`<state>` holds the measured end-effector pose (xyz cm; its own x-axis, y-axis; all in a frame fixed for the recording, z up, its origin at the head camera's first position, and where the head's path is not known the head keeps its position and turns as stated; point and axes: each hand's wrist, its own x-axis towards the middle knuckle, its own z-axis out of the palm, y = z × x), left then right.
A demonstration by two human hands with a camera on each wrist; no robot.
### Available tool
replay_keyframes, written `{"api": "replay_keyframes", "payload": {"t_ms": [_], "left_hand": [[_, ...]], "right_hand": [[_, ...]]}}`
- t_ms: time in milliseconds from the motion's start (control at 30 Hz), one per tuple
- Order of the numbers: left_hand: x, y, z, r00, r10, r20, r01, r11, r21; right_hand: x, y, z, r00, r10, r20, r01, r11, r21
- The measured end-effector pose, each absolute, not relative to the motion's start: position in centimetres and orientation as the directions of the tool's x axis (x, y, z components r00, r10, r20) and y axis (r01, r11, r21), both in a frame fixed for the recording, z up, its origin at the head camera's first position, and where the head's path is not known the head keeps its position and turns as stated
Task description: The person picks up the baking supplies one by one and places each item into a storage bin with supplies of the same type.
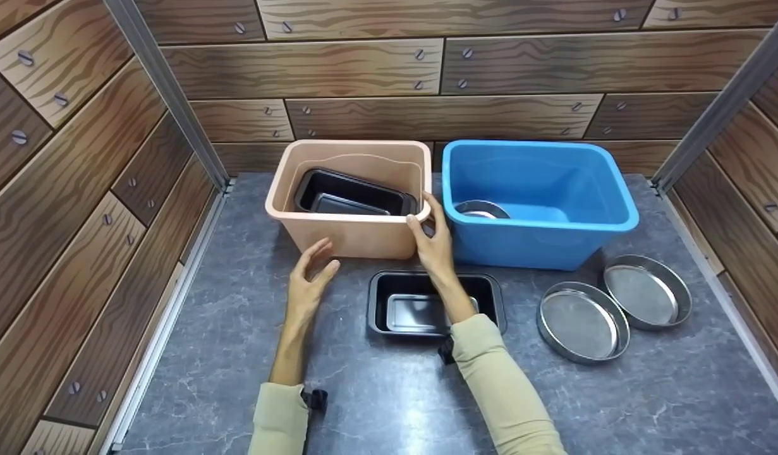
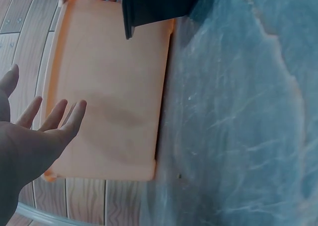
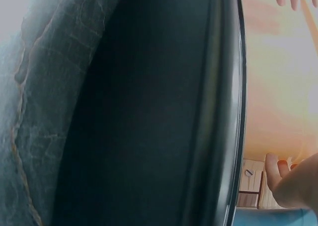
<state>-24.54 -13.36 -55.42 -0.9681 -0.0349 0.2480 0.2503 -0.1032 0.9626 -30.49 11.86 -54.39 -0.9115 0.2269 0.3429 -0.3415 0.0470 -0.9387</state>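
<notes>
A peach plastic bin (image 1: 363,237) stands at the back, holding black loaf pans (image 1: 347,196). My right hand (image 1: 436,246) holds its front right corner, thumb on the front of the rim and fingers along the right side. In the right wrist view the fingers of that hand (image 3: 293,181) curve at the bin's edge. My left hand (image 1: 305,291) is before the bin's front wall, fingers spread and slightly bent; in the left wrist view this hand (image 2: 35,136) has nothing in it. Beneath my right forearm, another black loaf pan (image 1: 379,309) lies on the table.
To the right of the peach bin stands a blue bin (image 1: 521,246) with a round metal pan (image 1: 483,208) inside. Two round cake pans (image 1: 581,322) lie side by side at the right of the grey table (image 1: 205,354). Wood-patterned walls (image 1: 363,69) enclose the back and sides.
</notes>
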Motion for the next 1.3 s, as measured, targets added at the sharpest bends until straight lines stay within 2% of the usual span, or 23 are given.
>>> {"api": "replay_keyframes", "payload": {"t_ms": [367,533,667,1033,1300], "left_hand": [[-23.9,-13.0,-57.0,-0.976,-0.019,0.217,0.218,-0.089,0.972],[-23.8,-12.6,-57.6,-0.977,-0.002,0.215,0.214,-0.067,0.974],[-23.6,-12.3,-58.0,-0.98,0.023,0.199,0.197,-0.066,0.978],[-23.4,-11.6,-59.0,-0.974,0.107,0.198,0.191,-0.071,0.979],[-23.3,-11.5,-59.1,-0.973,0.177,0.15,0.145,-0.038,0.989]], "right_hand": [[-30.5,11.6,-54.2,-0.911,0.237,0.339,-0.344,0.018,-0.939],[-29.2,11.3,-52.4,-0.911,0.235,0.337,-0.345,0.009,-0.939],[-28.4,11.1,-51.4,-0.91,0.235,0.34,-0.345,0.022,-0.938],[-28.3,11.1,-51.4,-0.91,0.241,0.336,-0.338,0.034,-0.94],[-28.2,11.2,-51.2,-0.915,0.232,0.331,-0.335,0.023,-0.942]]}}
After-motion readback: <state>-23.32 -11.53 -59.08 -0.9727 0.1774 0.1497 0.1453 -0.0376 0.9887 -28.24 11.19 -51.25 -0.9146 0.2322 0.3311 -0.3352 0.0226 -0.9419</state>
